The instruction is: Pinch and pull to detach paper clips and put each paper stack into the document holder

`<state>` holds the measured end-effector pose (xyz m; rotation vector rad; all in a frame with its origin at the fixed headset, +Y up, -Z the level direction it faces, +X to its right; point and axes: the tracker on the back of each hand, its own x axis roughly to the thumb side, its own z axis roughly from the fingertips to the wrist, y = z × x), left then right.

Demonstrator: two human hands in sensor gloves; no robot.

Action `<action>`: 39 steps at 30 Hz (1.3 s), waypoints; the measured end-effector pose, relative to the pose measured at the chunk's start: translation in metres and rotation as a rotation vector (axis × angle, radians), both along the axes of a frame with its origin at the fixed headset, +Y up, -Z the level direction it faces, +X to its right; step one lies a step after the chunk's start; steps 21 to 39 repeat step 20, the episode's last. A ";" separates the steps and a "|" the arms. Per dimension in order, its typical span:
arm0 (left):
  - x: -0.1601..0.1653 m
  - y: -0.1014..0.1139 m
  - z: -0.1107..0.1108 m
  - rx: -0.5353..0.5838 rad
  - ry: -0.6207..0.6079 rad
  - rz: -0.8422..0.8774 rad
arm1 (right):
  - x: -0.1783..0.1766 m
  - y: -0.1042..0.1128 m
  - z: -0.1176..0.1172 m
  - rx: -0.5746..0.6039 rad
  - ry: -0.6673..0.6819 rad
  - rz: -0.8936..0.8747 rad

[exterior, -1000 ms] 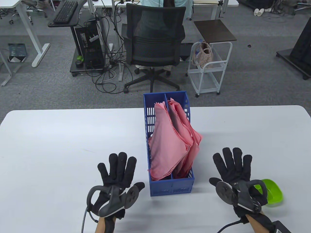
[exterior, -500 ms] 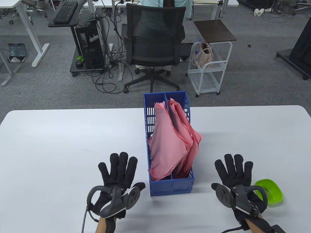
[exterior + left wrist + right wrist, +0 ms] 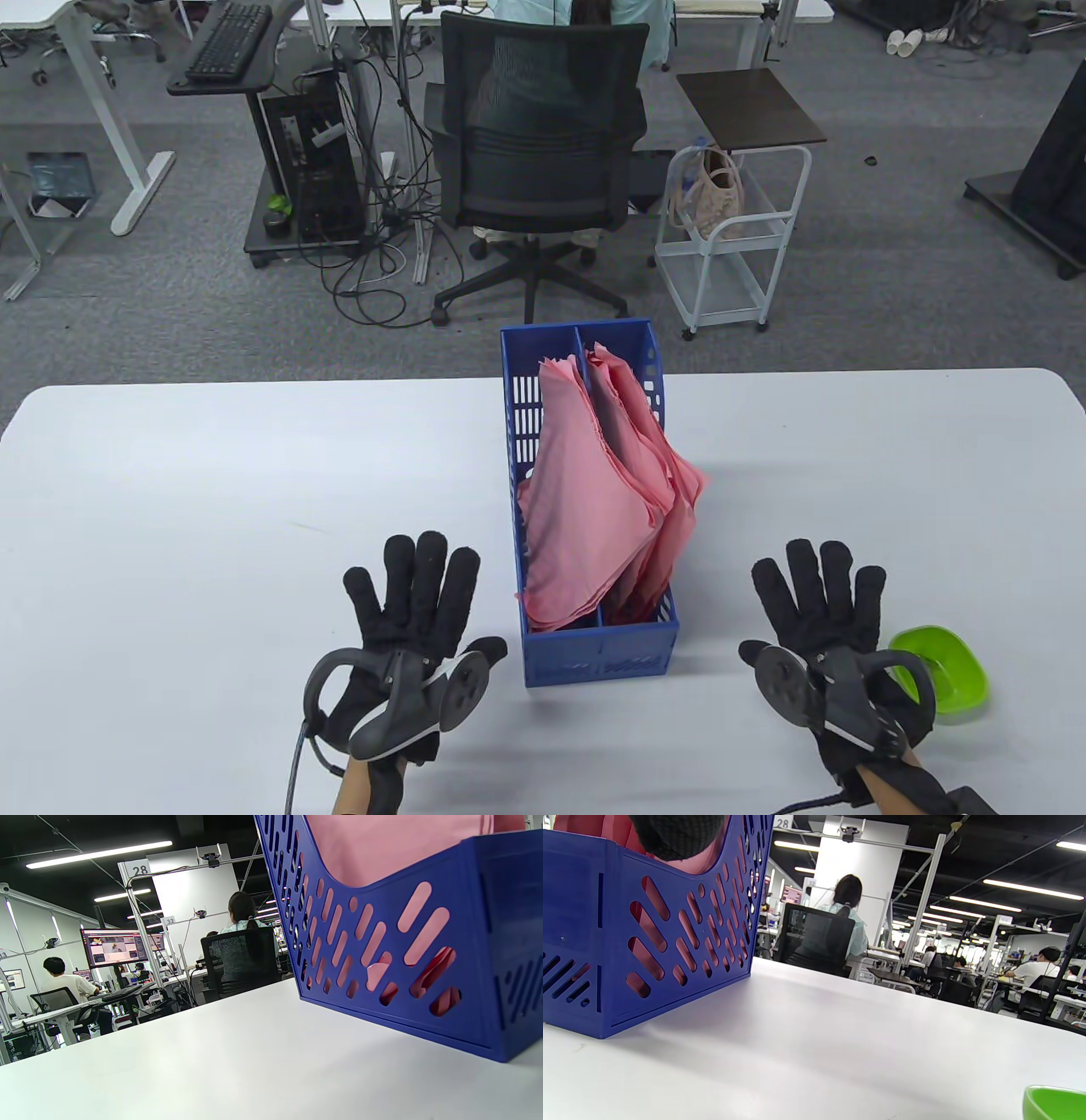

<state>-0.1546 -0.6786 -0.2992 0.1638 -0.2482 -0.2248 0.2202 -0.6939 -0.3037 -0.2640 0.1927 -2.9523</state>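
Two flat, spread hands, left hand (image 3: 407,611) and right hand (image 3: 819,607), rest on the table (image 3: 170,509), flanking the blue document holder (image 3: 598,649). A green bowl (image 3: 954,671) sits beside the right. The holder's long axis runs away from the person; pink paper stacks (image 3: 585,509) lean inside.

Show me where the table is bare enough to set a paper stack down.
Bare: table left of the document holder, beyond the left hand; also right of it, beyond the right hand. Crowded: the near right corner, where the green bowl sits by that hand.
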 end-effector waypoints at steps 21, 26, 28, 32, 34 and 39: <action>0.000 -0.002 -0.001 -0.021 0.004 -0.010 | 0.000 -0.001 0.002 -0.021 -0.001 0.003; 0.000 -0.002 -0.001 -0.021 0.004 -0.010 | 0.000 -0.001 0.002 -0.021 -0.001 0.003; 0.000 -0.002 -0.001 -0.021 0.004 -0.010 | 0.000 -0.001 0.002 -0.021 -0.001 0.003; 0.000 -0.002 -0.001 -0.021 0.004 -0.010 | 0.000 -0.001 0.002 -0.021 -0.001 0.003; 0.000 -0.002 -0.001 -0.021 0.004 -0.010 | 0.000 -0.001 0.002 -0.021 -0.001 0.003; 0.000 -0.002 -0.001 -0.021 0.004 -0.010 | 0.000 -0.001 0.002 -0.021 -0.001 0.003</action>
